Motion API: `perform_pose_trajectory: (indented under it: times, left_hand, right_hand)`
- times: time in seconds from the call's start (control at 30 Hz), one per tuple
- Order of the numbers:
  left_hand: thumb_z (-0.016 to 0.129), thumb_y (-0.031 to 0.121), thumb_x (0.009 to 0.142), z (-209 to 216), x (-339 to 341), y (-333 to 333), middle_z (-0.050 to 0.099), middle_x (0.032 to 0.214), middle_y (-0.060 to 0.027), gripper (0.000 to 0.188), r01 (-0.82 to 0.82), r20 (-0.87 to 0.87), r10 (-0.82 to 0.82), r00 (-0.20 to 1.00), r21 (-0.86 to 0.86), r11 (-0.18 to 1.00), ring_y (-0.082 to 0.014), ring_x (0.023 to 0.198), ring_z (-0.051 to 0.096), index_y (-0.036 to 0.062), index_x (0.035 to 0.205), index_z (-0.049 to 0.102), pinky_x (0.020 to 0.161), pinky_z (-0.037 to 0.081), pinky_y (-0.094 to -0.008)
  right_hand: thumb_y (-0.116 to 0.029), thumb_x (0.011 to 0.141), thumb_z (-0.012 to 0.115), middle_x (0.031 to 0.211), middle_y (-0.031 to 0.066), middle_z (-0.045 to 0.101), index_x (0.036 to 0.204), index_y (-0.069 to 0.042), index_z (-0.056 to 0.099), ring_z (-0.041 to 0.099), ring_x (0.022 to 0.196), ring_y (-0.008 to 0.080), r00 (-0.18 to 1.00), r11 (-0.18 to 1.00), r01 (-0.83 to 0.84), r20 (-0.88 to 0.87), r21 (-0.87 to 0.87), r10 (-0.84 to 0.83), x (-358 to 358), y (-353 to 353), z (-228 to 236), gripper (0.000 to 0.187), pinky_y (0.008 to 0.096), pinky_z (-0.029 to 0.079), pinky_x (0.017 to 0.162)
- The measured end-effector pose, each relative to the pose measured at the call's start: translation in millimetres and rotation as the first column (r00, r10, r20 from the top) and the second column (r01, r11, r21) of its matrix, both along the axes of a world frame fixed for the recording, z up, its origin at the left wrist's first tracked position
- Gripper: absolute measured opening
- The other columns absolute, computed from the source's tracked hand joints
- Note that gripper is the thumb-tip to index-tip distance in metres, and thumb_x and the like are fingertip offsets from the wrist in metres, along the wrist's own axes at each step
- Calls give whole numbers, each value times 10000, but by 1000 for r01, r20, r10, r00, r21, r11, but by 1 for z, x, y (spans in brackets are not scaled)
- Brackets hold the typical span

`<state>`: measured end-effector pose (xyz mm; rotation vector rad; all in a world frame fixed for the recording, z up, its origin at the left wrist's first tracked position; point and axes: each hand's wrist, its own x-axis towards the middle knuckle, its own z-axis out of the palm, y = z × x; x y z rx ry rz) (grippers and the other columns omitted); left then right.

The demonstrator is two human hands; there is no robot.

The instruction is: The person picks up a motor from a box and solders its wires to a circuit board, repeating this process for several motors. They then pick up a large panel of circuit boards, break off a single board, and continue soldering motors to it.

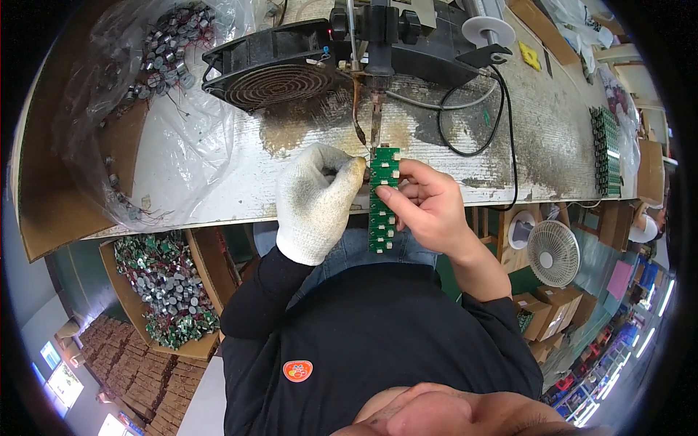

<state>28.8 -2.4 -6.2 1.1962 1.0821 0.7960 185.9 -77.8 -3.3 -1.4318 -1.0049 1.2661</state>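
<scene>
My right hand (429,206), bare, grips a long green circuit board strip (382,231) between thumb and fingers. The strip stands lengthwise in front of me, with small pale connectors along it. My left hand (318,200), in a white knit glove with a stained thumb, is pinched closed at the strip's upper left edge. Whatever lies between its fingertips is mostly hidden; only a small dark bit shows there. Just above the strip's far end points the tip of a mounted soldering iron (376,120), with a thin feed tube beside it.
A black fan (280,76) stands left of the iron. Small motors with wires (171,54) lie in a clear plastic bag. Below left, a carton (207,272) holds motors and boards. A black cable (513,145) loops at right, near stacked green boards (606,152) and a solder spool (488,31).
</scene>
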Motion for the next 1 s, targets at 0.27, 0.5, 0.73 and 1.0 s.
perform_pose_trajectory:
  times: [0.27, 0.5, 0.73, 1.0]
  left_hand:
    - [674, 120, 848, 1, 1, 4, 582, 673, -67, 177, 23, -58, -13, 998, 161, 987, -104, 625, 534, -16, 770, 593, 568, 429, -271]
    - [683, 107, 834, 2, 2, 1, 590, 677, -83, 165, 10, -116, 17, 993, 228, 974, -130, 609, 545, -16, 769, 595, 562, 433, -284]
    - [681, 96, 832, 5, 3, -1, 595, 679, -86, 150, 7, -164, 28, 986, 211, 977, -131, 608, 550, -24, 786, 603, 561, 436, -281]
    - [675, 90, 839, 5, 3, -3, 599, 687, -69, 144, -5, -128, 26, 991, 159, 987, -110, 617, 546, -24, 786, 606, 561, 437, -266]
  right_hand:
    - [-28, 858, 643, 728, 31, 643, 1014, 41, 603, 533, 532, 13, 1000, 1000, 20, -18, 2, -20, -1, 2, 4, 175, 188, 368, 468]
    - [-31, 850, 651, 618, 25, 613, 1027, 35, 610, 516, 507, 18, 1000, 999, 20, 24, 27, -20, -2, 1, -1, 193, 204, 361, 466]
    - [-37, 851, 655, 592, 22, 607, 1030, 35, 612, 501, 506, 15, 999, 999, 22, 47, 26, -23, -1, -2, -4, 198, 206, 362, 476]
    - [-38, 868, 641, 607, 5, 612, 1055, 34, 599, 502, 522, 9, 1000, 1000, 6, -14, 19, -6, -1, -2, -5, 205, 195, 362, 485]
